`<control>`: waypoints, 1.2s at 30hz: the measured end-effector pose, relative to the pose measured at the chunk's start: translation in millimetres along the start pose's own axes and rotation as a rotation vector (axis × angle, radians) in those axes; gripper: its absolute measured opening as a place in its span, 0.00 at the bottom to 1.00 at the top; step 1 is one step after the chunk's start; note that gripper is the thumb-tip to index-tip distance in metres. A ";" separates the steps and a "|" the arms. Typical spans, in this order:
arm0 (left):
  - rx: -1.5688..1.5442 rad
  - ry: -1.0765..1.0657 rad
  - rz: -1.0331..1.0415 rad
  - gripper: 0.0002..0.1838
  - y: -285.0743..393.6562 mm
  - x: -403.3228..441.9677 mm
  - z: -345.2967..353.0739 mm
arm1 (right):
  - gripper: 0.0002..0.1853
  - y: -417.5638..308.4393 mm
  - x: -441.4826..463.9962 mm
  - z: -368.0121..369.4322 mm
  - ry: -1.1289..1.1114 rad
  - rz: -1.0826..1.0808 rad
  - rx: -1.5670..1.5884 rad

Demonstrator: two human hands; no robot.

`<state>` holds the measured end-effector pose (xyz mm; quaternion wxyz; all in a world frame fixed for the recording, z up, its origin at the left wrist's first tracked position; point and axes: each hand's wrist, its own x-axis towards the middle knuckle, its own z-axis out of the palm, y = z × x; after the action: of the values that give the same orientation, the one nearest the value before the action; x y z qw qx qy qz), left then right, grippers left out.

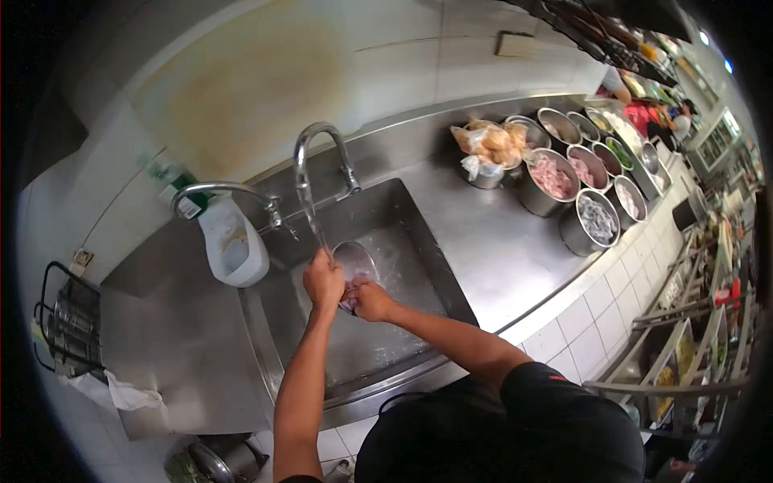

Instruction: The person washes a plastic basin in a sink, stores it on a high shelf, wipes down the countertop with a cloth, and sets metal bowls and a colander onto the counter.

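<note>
Both of my hands are low in the steel sink, at a round metal bowl (355, 254). My left hand (324, 279) is closed beside the bowl's left edge, under the tap, and what its fingers hold is hidden. At the bowl's near side my right hand (373, 302) is closed on a wet pink-purple piece (349, 303), perhaps meat, partly covered by the fingers. Water runs from the tall curved tap (303, 173) down by my left hand. Shallow water with foam lies on the floor of the sink (419, 274).
A second tap (217, 187) and a cut-open white plastic jug (256, 262) stand left of the sink. Several steel pots, one of pink meat (551, 177), and a bag of yellowish food (491, 143) line the right counter. Metal racks (676, 354) are farther right; people are behind.
</note>
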<state>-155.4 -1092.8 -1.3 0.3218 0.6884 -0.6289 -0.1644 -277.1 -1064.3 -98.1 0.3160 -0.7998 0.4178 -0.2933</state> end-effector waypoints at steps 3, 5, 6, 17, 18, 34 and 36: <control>0.101 0.017 0.165 0.05 13.2 0.9 14.7 | 0.12 -3.0 1.6 -11.0 0.022 0.252 -0.507; 0.109 -0.010 0.219 0.06 32.5 4.5 11.1 | 0.10 -10.4 18.5 -28.2 0.198 0.455 0.125; 0.113 -0.027 0.243 0.07 40.5 4.1 11.4 | 0.09 -14.6 26.0 -32.0 0.284 0.543 0.446; 0.336 0.043 0.254 0.09 25.5 18.8 -8.7 | 0.11 -26.1 13.5 9.4 0.164 0.112 0.660; 0.331 0.056 0.294 0.09 24.6 18.0 -7.7 | 0.11 -24.0 8.0 11.5 0.222 0.020 0.356; 0.099 0.028 0.771 0.03 118.4 12.1 15.9 | 0.16 32.0 -104.1 -24.1 0.108 0.891 -0.090; -0.066 0.016 0.859 0.02 143.1 6.2 35.9 | 0.15 35.6 -112.1 -24.9 0.120 0.805 -0.145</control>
<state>-285.9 -1107.5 66.3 0.3875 0.3548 -0.8503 -0.0303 -366.2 -991.2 -132.1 0.3232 -0.5741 0.7346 -0.1621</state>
